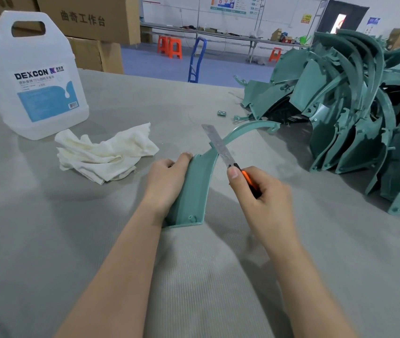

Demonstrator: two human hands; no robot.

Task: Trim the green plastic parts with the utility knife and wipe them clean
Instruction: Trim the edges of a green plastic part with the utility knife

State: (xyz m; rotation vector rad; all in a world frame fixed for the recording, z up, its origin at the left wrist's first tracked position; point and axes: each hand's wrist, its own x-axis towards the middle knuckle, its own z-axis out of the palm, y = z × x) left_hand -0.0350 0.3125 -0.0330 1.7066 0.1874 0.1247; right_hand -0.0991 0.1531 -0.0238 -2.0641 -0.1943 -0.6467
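Green curved plastic part (190,191): one, on grey table (72,240), gripped by my left hand (166,181).
Orange-handled utility knife (219,146): one, gripped in my right hand (262,198).
Heaped green parts (352,106): uncountable.
Translucent plastic jugs (40,76): two, contents unclear.
Crumpled white cloth (103,152): one.

The held green part (191,191) is hiding the left grip's (167,181) fingertips, and just right of it the right grip (260,198) is covering most of the utility knife's (220,145) handle. Farther right, the pile of green parts (355,113) is running off-frame.
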